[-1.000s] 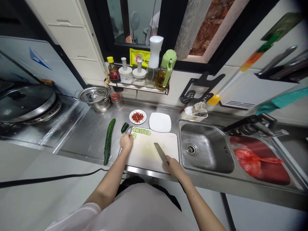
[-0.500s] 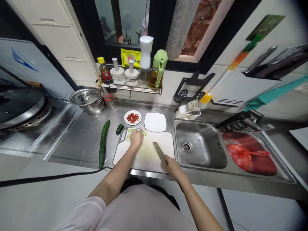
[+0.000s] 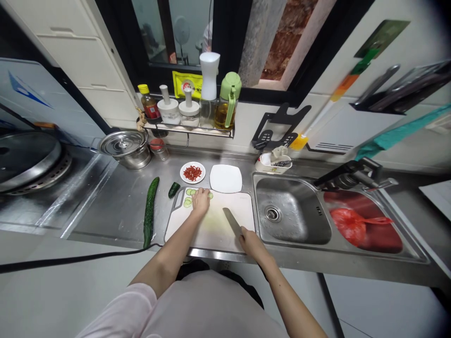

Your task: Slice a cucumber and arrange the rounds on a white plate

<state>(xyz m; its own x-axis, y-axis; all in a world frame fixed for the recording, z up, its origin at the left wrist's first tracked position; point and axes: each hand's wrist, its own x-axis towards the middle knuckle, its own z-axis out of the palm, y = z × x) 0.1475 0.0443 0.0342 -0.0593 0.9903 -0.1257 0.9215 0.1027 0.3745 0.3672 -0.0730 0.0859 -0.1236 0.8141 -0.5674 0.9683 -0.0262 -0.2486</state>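
My left hand (image 3: 201, 202) rests over the far left part of the white cutting board (image 3: 179, 227), its fingers stretched down among thin cucumber slices (image 3: 188, 202). Some slices are hidden beneath it. In my right hand (image 3: 251, 241) is the handle of a knife (image 3: 231, 221), whose blade points away and to the left, low over the board's right half. A short dark green cucumber end (image 3: 174, 189) lies just off the board's far left corner. Further left is a long whole cucumber (image 3: 151, 211) on the steel counter.
Behind the board stand a small plate of chopped red pieces (image 3: 192, 172) and a square white plate (image 3: 226, 178). At right is the sink (image 3: 292, 230), with a red plastic bag (image 3: 348, 226) in its second basin. A lidded pot (image 3: 127, 149) stands back left, near a condiment shelf (image 3: 190, 130).
My left hand has shifted slightly on the slices, its fingers drawn closer together, showing more slices at its left. The knife stays almost still. The whole view has moved a little.
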